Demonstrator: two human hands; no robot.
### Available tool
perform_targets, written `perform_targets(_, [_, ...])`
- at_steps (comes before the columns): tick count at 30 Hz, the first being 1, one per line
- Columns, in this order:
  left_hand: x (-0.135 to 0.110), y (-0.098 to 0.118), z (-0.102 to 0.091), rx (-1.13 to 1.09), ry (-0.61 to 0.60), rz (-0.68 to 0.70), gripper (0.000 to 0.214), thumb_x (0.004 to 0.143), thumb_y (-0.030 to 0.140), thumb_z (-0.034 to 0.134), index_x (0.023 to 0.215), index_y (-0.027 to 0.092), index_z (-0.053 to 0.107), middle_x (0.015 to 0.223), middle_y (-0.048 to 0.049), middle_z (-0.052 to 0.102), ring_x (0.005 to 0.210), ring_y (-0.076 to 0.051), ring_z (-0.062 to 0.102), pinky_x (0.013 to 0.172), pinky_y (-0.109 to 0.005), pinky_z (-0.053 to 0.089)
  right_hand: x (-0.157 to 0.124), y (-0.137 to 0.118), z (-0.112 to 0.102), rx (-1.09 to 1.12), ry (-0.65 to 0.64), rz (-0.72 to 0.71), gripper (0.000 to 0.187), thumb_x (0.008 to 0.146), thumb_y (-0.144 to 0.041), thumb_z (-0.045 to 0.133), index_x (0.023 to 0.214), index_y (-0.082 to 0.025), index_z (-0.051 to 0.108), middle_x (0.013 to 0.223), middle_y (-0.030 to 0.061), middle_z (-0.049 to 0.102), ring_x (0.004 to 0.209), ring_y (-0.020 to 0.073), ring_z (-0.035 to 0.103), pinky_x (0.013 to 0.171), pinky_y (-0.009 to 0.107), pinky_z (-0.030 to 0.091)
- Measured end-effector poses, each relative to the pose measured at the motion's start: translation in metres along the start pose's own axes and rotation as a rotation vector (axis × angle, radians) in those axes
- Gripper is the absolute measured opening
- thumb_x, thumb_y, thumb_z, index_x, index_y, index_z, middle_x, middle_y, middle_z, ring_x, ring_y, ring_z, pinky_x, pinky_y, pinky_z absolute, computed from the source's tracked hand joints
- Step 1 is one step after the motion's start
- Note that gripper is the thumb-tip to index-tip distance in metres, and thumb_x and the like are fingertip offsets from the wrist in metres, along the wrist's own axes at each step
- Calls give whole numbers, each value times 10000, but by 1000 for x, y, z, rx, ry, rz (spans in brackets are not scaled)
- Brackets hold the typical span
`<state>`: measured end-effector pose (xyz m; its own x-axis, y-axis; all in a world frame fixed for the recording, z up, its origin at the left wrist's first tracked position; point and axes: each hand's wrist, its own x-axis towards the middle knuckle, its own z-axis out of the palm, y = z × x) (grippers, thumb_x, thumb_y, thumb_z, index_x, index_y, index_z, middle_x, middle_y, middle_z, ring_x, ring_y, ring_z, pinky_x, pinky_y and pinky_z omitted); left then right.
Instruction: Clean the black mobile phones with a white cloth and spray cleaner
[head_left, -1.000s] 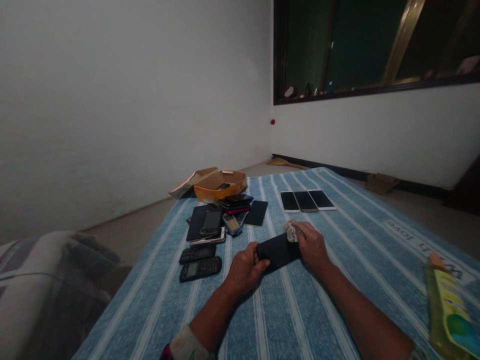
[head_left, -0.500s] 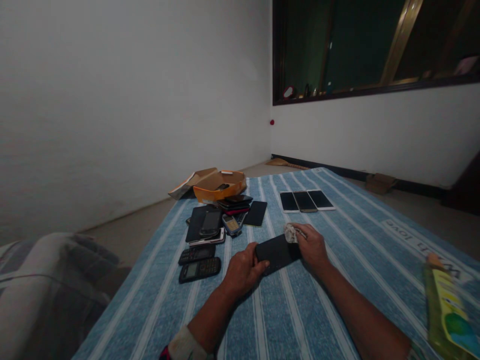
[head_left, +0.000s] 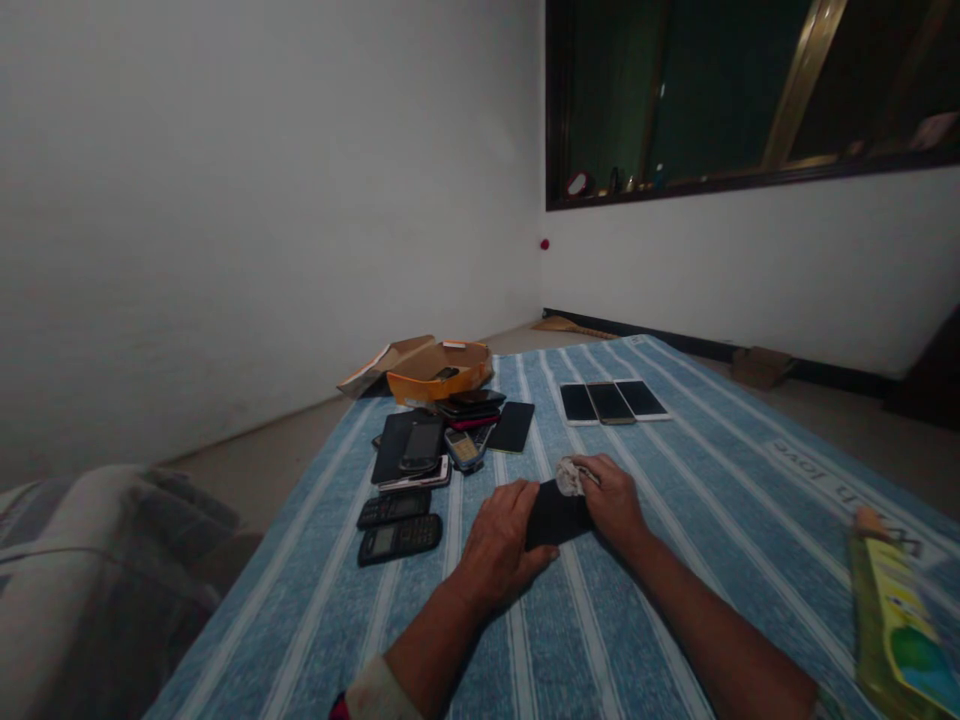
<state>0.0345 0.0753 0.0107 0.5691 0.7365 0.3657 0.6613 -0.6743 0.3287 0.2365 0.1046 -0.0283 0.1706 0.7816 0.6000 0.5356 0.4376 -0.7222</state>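
A black smartphone (head_left: 553, 518) lies between my hands, low over the blue striped cloth (head_left: 487, 640). My left hand (head_left: 501, 545) grips its left end, thumb along the near edge and fingers over the far side. In my right hand (head_left: 616, 505) a crumpled whitish wiping cloth (head_left: 571, 477) is pinched and pressed on the phone's right end. To the left of my left hand lie two black keypad phones (head_left: 397, 538). Farther back is a pile of several phones (head_left: 420, 442), with a blue keypad phone (head_left: 463, 448) on its near side.
An open orange cardboard box (head_left: 442, 383) stands behind the pile. Three smartphones (head_left: 611, 402) lie side by side at the back right. A bottle of yellow-green liquid (head_left: 896, 625) lies at the right. Draped grey fabric (head_left: 97, 590) is at the left.
My left hand has slid farther over the phone, its fingers now covering more of that end. My right hand and the wiping cloth have shifted slightly left and nearer to me.
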Motion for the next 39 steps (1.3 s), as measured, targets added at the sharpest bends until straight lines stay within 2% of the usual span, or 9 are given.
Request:
perform_targets(5, [-2, 1, 3, 17, 7, 10, 677, 727, 208, 693, 1334, 179, 395, 1232, -144, 573, 1111, -321, 539, 949, -510, 469, -1, 1, 1, -10, -11, -42, 318, 785, -131, 471, 962, -207, 725, 907, 75, 693, 869, 208, 655, 793, 321, 516])
perform_targets(12, [-2, 1, 3, 39, 14, 8, 675, 719, 214, 708, 1325, 170, 414, 1224, -146, 578, 1104, -323, 548, 941, -500, 480, -1, 0, -1, -54, -26, -22, 329, 798, -110, 454, 964, -207, 721, 904, 67, 691, 853, 199, 657, 778, 309, 509])
perform_targets(21, [-1, 0, 1, 37, -49, -47, 630, 738, 274, 732, 1293, 161, 455, 1213, -141, 593, 1107, -311, 549, 956, -475, 479, 0, 6, -5, -218, -67, -73, 402, 769, -55, 421, 997, -191, 723, 882, 74, 682, 829, 199, 645, 762, 299, 495])
perform_targets(27, [0, 4, -3, 58, -84, -99, 601, 737, 284, 734, 1267, 159, 481, 1199, -131, 605, 1088, -303, 557, 959, -465, 475, 5, 9, -11, -227, -5, -59, 354, 762, -67, 429, 913, -188, 725, 825, 63, 680, 780, 193, 641, 725, 289, 487])
perform_targets(32, [1, 5, -2, 69, -82, -129, 577, 729, 295, 735, 1238, 151, 503, 1180, -133, 617, 1080, -305, 565, 954, -456, 474, 5, 2, -13, -223, 41, -104, 340, 780, -71, 430, 936, -188, 709, 837, 60, 663, 792, 188, 627, 732, 280, 481])
perform_targets(36, [0, 3, 1, 55, -45, -126, 522, 733, 289, 721, 1203, 179, 522, 1160, -121, 633, 1067, -306, 581, 936, -465, 478, -4, -12, -5, -206, -44, -195, 356, 814, -47, 403, 969, -201, 684, 897, 63, 649, 855, 184, 611, 772, 270, 475])
perform_targets(39, [0, 2, 2, 21, 0, -114, 514, 714, 273, 726, 1182, 190, 532, 1120, -110, 652, 1029, -307, 602, 903, -466, 490, -14, -28, 4, -215, -156, -267, 310, 857, -60, 403, 917, -217, 663, 871, 57, 624, 825, 180, 586, 733, 259, 468])
